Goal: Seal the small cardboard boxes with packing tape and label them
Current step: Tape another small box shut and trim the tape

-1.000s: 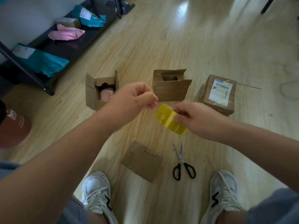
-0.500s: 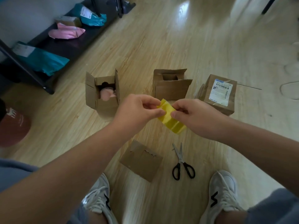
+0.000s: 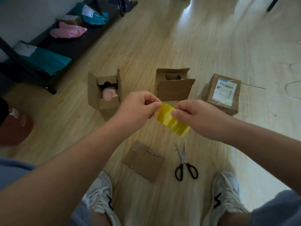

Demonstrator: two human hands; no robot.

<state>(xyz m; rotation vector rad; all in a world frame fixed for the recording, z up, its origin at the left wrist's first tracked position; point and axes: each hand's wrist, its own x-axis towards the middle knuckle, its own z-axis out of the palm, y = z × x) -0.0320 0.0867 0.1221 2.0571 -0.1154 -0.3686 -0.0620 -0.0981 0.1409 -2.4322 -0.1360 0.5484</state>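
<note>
Head-worn view looking down at a pale wooden floor (image 3: 162, 46) that fills the frame. A low black shelf (image 3: 91, 35) runs along the upper left, cut off by the frame edge. It holds a teal mailer bag (image 3: 47, 61), a pink mailer bag (image 3: 68, 31) and further parcels too blurred to make out. Two bare forearms reach in from the lower corners, their upper parts out of frame. The left hand (image 3: 136, 106) and right hand (image 3: 200, 118) meet at the centre, each with thumb and forefinger pinched together on a strip of yellow tape (image 3: 171, 119); the other fingers are curled in. The left hand pinches the strip's upper left end and the right hand pinches its top edge just to the right. The rest of the strip slants down to the lower right, partly hidden under the right hand. Above the hands stand three small cardboard boxes. The left open box (image 3: 108, 106), its lower corner hidden by the left hand, holds a pink object (image 3: 109, 94) that cannot be identified. The middle open box (image 3: 173, 89) stands at centre, and the labelled box (image 3: 218, 105) at right carries a white label (image 3: 224, 92) with unreadable print. A closed box (image 3: 144, 162) lies below the hands, with black-handled scissors (image 3: 184, 162) just right of it, between two white shoes (image 3: 101, 198)
</note>
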